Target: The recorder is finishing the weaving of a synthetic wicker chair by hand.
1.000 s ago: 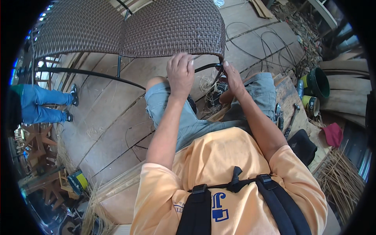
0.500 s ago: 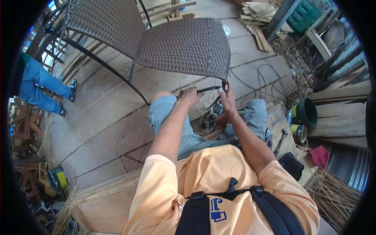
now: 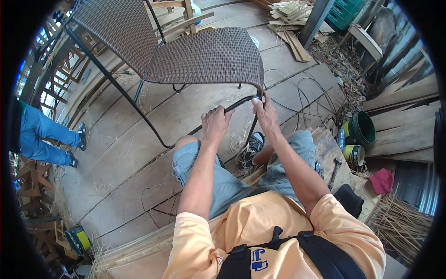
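A chair with a brown woven seat and backrest stands before me, seen from its side. Its black metal tube frame slopes from below the seat's front corner down to the left. My left hand is closed round this tube near my left knee. Higher up, where the tube meets the seat's corner, my right hand grips the frame, thumb on top. The fingers on the tube's far side are partly hidden.
A person in jeans stands at the left. At the right are a wrench, a dark green bucket, a red cap and bundled sticks. Thin black strands lie on the plank floor. Wood strips are piled behind.
My left hand has moved down and left along the tube, baring more of it between my hands. The chair now sits further left in view and its lower frame shows more.
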A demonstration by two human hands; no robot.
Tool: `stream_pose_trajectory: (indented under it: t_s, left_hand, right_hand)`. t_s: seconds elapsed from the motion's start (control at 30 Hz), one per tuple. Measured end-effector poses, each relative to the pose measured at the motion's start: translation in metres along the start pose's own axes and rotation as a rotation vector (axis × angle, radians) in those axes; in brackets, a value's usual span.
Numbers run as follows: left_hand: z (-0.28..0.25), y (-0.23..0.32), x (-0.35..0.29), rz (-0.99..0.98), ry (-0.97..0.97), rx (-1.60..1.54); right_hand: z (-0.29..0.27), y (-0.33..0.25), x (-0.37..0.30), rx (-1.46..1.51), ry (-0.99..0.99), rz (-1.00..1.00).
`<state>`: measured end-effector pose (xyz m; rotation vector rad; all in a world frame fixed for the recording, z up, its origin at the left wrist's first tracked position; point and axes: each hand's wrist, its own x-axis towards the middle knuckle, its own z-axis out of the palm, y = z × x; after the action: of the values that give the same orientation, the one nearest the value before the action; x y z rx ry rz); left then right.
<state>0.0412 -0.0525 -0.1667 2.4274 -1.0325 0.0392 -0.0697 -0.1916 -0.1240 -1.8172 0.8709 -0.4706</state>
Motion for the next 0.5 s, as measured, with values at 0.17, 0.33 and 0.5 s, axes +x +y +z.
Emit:
stream_pose_trajectory:
  t_s: [0.17, 0.33, 0.5]
  left_hand:
    - [-0.005, 0.007, 0.037, -0.018, 0.054, -0.01]
    - [-0.007, 0.007, 0.063, 0.058, 0.164, -0.071]
    - [-0.014, 0.01, 0.086, 0.004, 0.111, -0.056]
  right_hand:
    - [0.005, -0.002, 0.045, -0.121, 0.118, -0.144]
    - [0.003, -0.014, 0.075, -0.142, 0.136, -0.227]
    - [-0.001, -0.041, 0.091, -0.153, 0.083, -0.146]
